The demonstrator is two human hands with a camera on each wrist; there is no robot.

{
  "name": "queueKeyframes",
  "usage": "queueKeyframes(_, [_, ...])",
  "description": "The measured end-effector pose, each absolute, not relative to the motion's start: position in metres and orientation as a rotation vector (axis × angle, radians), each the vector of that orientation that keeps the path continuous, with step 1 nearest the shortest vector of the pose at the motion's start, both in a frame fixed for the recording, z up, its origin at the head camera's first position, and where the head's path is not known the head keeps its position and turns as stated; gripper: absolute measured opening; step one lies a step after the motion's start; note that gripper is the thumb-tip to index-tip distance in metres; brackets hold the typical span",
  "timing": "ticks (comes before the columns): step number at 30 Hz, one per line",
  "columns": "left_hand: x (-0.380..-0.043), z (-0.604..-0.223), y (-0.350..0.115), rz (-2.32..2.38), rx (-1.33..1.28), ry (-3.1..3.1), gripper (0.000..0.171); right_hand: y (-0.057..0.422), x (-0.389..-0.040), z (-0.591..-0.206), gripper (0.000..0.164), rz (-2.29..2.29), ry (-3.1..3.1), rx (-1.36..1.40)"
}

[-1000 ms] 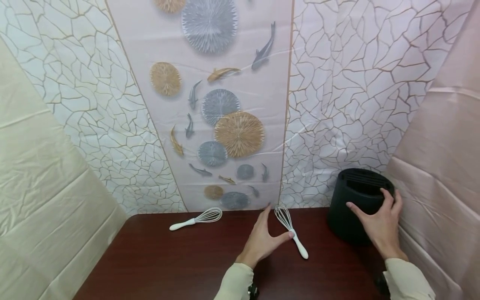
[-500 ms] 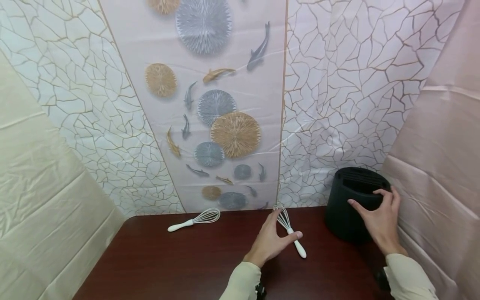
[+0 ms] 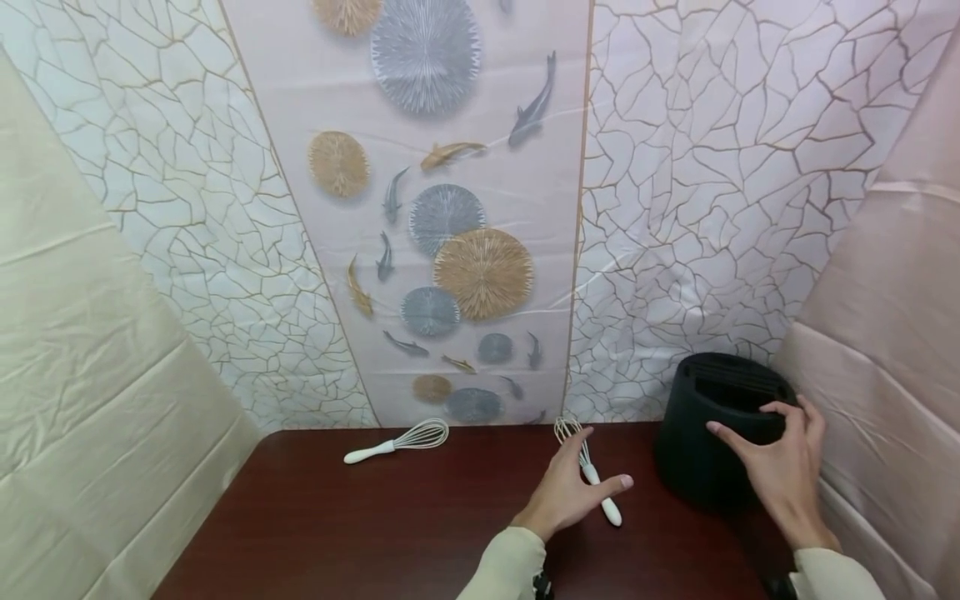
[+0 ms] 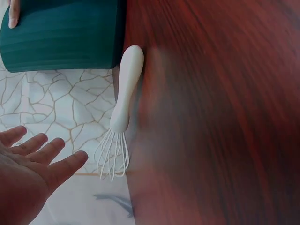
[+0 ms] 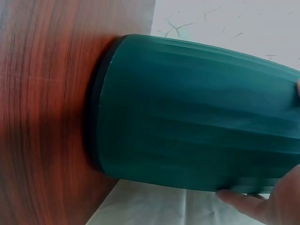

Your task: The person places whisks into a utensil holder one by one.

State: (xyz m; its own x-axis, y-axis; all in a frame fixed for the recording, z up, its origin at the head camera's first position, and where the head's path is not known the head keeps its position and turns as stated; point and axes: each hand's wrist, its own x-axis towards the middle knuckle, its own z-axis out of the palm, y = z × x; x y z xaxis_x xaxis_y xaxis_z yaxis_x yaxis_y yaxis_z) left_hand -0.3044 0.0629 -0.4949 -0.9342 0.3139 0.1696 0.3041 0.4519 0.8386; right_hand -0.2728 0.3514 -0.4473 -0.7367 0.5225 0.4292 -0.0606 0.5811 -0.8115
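A white-handled whisk (image 3: pixel 612 510) lies on the table with its wires toward the back wall. Over it hovers my left hand (image 3: pixel 558 493), thumb and fingers spread wide. In the left wrist view, a gap shows between those straight fingers (image 4: pixel 65 168) and the whisk. At the right stands a dark green, slotted utensil holder (image 3: pixel 693 450), upright on the table. My right hand (image 3: pixel 787 475) grips its upper part, thumb on the front and fingers bent at the right of the rim. The right wrist view shows a fingertip against the holder's side.
A second whisk (image 3: pixel 397 442) lies at the back left of the dark red wooden table (image 3: pixel 337 533). Patterned cloth (image 3: pixel 480 358) hangs right behind the table's back edge. Plain cloth walls (image 3: pixel 870 400) close in both sides, the right one near the holder.
My left hand has moved right, from beside the near whisk to over it, still spread. The right hand stays at the holder. The head view has shifted slightly.
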Motion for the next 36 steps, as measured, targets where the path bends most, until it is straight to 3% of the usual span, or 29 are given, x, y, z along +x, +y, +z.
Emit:
queueKeyframes(9, [-0.298, -0.49, 0.081, 1.713, 0.51, 2.527, 0.083, 0.344, -0.248, -0.446, 0.076, 1.144, -2.142, -0.411])
queueKeyframes(17, [-0.291, -0.478, 0.093, 1.697, 0.579, 2.499, 0.087, 0.325, -0.236, -0.447, 0.073, 1.115, -2.164, -0.343])
queueKeyframes(32, [-0.291, -0.464, 0.104, 1.664, 0.839, 2.549, 0.129, 0.295, -0.217, -0.445, 0.073, 1.096, -2.231, -0.306])
queueKeyframes(36, [-0.292, -0.464, 0.108, 1.572, 0.979, 2.641, 0.131, 0.29, -0.212, -0.445, 0.071, 1.093, -2.227, -0.271])
